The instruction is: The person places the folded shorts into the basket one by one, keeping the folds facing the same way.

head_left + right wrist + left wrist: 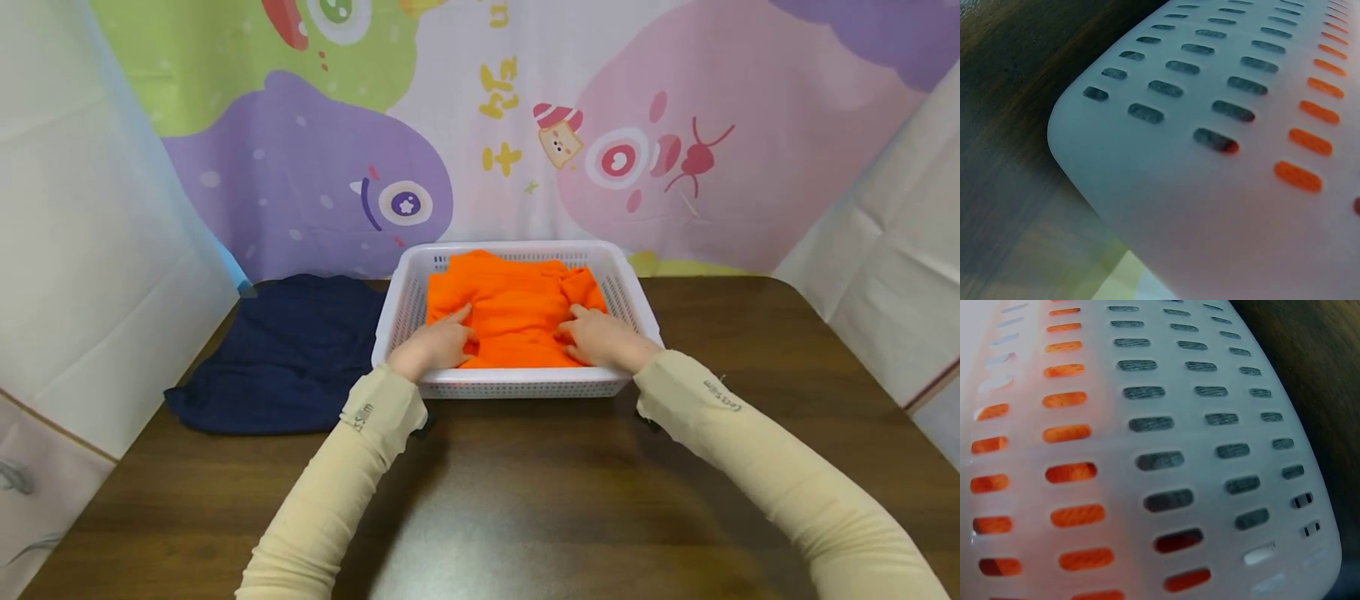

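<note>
A folded orange garment point(517, 308) lies in a white slotted plastic basket point(525, 377). My left hand point(442, 340) reaches over the basket's near left side and touches the garment's left part, fingers extended along the cloth. On the opposite side, my right hand point(603, 336) rests its spread fingers on the garment's right part. Some fingertips are lost against the fabric. Through the wall slots in the left wrist view, orange cloth point(1066, 434) shows beside a layer of grey cloth point(1150, 424). The right wrist view also shows grey cloth point(1166, 88) behind the slots. Neither wrist view shows a hand.
A dark navy cloth point(292, 358) lies spread on the brown wooden table point(525, 500), left of the basket. A cartoon-printed curtain point(510, 200) hangs right behind the basket. Pale panels stand at both sides of the table.
</note>
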`<action>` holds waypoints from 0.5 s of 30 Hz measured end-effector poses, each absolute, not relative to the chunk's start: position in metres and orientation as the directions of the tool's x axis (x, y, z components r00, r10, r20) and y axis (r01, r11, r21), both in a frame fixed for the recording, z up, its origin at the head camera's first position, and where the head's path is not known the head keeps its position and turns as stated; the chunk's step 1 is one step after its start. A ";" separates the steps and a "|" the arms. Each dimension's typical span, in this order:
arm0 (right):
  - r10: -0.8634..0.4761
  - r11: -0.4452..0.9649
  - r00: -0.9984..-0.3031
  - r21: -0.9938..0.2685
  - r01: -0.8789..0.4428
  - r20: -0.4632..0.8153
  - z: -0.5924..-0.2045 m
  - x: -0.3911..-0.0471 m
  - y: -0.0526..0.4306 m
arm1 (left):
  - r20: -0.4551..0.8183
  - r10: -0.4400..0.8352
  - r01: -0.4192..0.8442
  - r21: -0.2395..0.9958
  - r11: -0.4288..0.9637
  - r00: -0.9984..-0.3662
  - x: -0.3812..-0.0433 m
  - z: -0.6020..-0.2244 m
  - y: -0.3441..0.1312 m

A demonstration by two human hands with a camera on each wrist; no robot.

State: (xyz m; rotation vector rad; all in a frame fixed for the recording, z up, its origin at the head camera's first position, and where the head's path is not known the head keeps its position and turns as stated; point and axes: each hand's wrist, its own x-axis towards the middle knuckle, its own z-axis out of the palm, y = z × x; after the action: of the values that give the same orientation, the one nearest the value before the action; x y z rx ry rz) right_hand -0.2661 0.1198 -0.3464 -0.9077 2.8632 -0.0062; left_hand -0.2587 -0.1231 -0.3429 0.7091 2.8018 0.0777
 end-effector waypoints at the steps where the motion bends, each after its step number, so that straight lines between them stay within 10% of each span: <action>1: -0.574 0.818 -0.808 -0.047 -0.574 -0.130 -0.347 -0.267 0.121 | -0.229 0.474 0.459 0.116 0.881 -0.850 -0.259 -0.343 -0.123; 15: -0.552 0.818 -0.832 -0.224 -0.530 -0.050 -0.338 -0.261 0.120 | -0.058 0.380 0.345 0.308 0.887 -0.923 -0.256 -0.338 -0.127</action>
State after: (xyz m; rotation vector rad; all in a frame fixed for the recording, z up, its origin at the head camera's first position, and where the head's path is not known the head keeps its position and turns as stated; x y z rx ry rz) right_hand -0.2611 0.1195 -0.3380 -0.8619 2.8875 -0.3054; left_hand -0.2561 -0.1274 -0.3385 0.5663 2.9370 0.4473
